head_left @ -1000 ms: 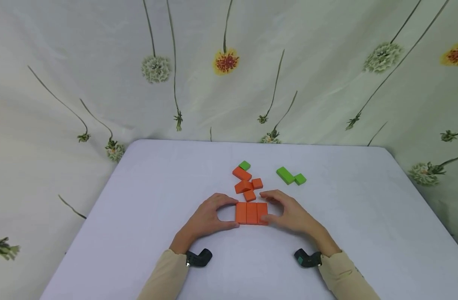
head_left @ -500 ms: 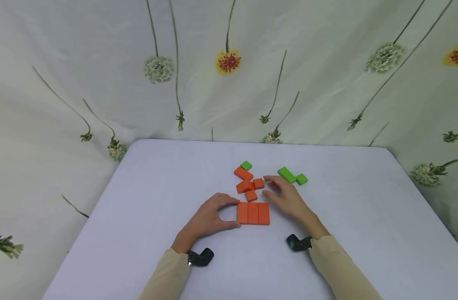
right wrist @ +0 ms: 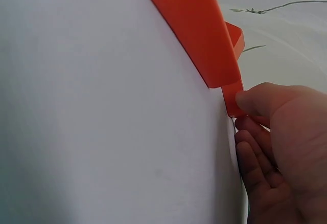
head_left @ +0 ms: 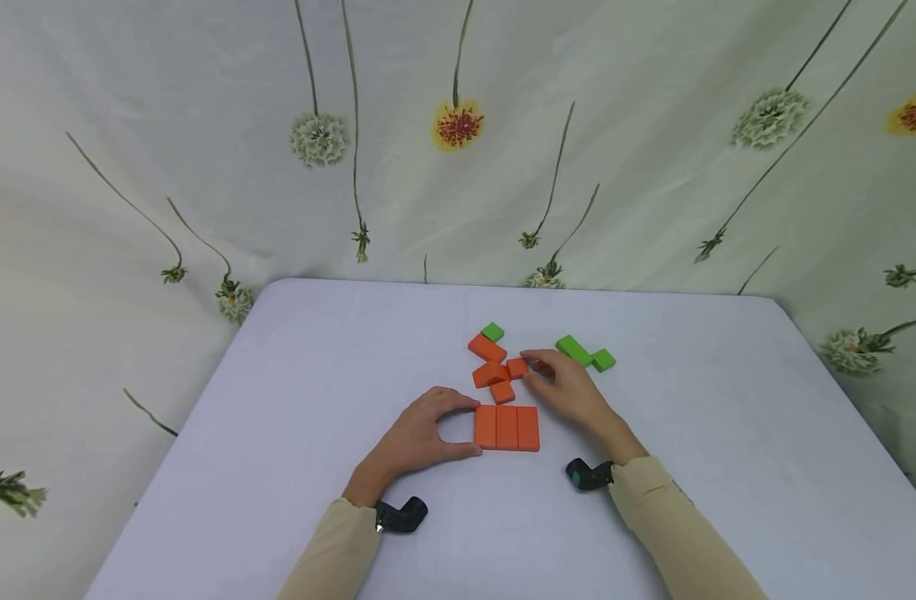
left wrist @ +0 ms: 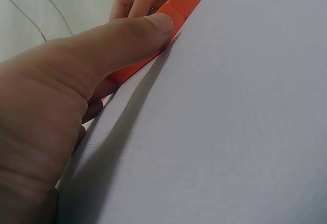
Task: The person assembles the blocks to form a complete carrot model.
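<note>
Three orange rectangular blocks (head_left: 507, 428) lie side by side in a flat row on the table. My left hand (head_left: 420, 432) holds the leftmost block of the row, with the index finger at its far end and the thumb (left wrist: 162, 22) against its near end. Just beyond the row, my right hand (head_left: 570, 386) pinches a small orange block (head_left: 517, 368) between thumb and fingers. The right wrist view shows the thumb (right wrist: 250, 100) on that block, while the other fingers are partly hidden behind it.
Beyond the row lie another small orange block (head_left: 503, 392), an orange block with a peaked top (head_left: 490, 373), a longer orange block (head_left: 488, 347) and a green block (head_left: 493, 332). Two more green blocks (head_left: 573, 350) are behind my right hand. A flowered cloth (head_left: 397, 200) hangs behind the table.
My right hand has left the right end of the row, moved away from me, and come onto the small orange block. The left hand stays at the row.
</note>
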Demonstrator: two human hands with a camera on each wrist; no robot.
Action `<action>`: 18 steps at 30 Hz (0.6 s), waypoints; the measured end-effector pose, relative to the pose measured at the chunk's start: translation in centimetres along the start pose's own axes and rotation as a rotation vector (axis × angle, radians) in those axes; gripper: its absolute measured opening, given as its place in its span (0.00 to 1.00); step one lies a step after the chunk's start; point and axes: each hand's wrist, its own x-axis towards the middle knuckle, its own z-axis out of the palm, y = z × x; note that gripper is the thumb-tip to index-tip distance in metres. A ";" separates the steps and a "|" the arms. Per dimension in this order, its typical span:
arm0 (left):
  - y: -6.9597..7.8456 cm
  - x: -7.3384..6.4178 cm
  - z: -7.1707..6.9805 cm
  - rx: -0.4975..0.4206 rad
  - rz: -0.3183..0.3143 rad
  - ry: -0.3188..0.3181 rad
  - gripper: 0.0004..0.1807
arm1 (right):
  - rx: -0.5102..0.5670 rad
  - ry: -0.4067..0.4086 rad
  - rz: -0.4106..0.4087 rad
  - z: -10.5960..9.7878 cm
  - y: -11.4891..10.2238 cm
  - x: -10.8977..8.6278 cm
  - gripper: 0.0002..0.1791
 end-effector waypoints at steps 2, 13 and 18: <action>0.0 0.0 0.0 0.000 -0.002 0.001 0.32 | -0.002 -0.001 0.008 0.0 -0.1 0.1 0.23; -0.1 0.1 0.1 0.004 -0.003 0.005 0.33 | -0.010 0.025 0.030 0.0 -0.2 0.0 0.19; 0.0 0.0 0.1 0.004 -0.008 0.005 0.33 | -0.008 0.040 0.052 -0.1 -0.2 -0.2 0.19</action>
